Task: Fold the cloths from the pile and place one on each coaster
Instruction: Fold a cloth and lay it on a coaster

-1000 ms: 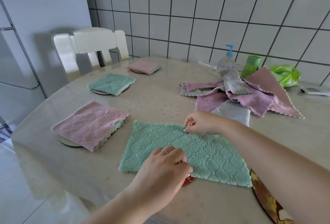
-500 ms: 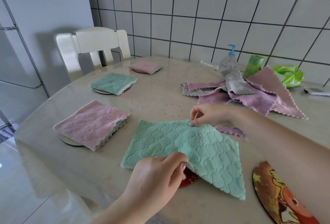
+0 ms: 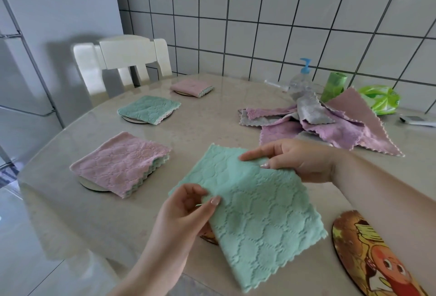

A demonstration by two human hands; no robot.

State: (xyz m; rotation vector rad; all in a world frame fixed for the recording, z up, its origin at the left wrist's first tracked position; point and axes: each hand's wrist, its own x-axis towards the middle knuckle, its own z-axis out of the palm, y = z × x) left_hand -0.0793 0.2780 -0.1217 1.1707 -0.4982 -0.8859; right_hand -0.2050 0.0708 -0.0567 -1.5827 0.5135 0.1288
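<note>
Nearest you, at the lower right edge of the table (image 3: 212,130), a round cartoon-printed coaster (image 3: 368,258) lies bare, its near side cut off by the picture. Just left of it your two hands hold a mint-green cloth (image 3: 254,206) folded in half, a long rectangle running from the upper left down toward you, with a quilted scallop pattern and a wavy hem along its near edges. Your left hand (image 3: 181,220) pinches the cloth's left edge between thumb and curled fingers. Your right hand (image 3: 297,161) pinches the far edge, forefinger stretched along the top and thumb pressed on the fabric. Under the cloth's near left part a sliver of another dark coaster (image 3: 208,239) peeks out.

Farther left, a folded pink cloth (image 3: 122,161) with green layers at its hem sits on a pale round coaster (image 3: 92,186). Beyond that, a folded green cloth (image 3: 147,109) rests on its coaster, and farther still a smaller folded pink cloth (image 3: 192,86) on another.

To the far right lies the pile (image 3: 330,121) of unfolded purple, pink and grey cloths, loosely heaped. Behind it stand a pump bottle (image 3: 300,78), a green roll (image 3: 333,85) and a green bag (image 3: 379,99), against the tiled wall. A white chair (image 3: 122,61) stands at the table's far left.
</note>
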